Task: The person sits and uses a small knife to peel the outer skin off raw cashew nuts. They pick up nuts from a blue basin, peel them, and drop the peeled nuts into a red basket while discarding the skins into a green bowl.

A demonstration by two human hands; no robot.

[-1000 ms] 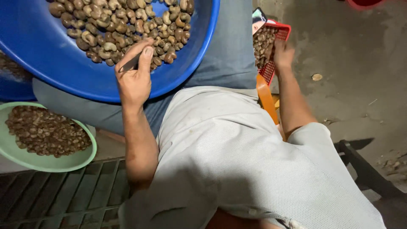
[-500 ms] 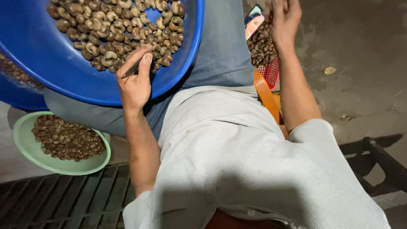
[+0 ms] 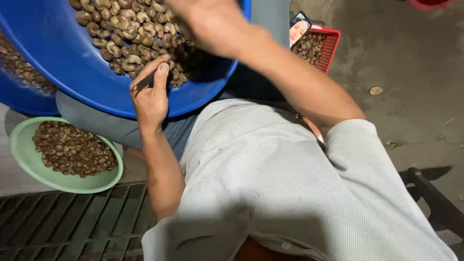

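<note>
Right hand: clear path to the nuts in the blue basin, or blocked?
Likely yes. The right hand is above the nuts in the blue basin, nothing between; the left hand, gripping a dark tool, sits aside.

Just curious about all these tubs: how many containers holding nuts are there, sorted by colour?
Blue: 2, the big basin on the lap and part of another basin at the left edge
Green: 1, the bowl on the floor
Red: 1, the basket
Total: 4
</note>
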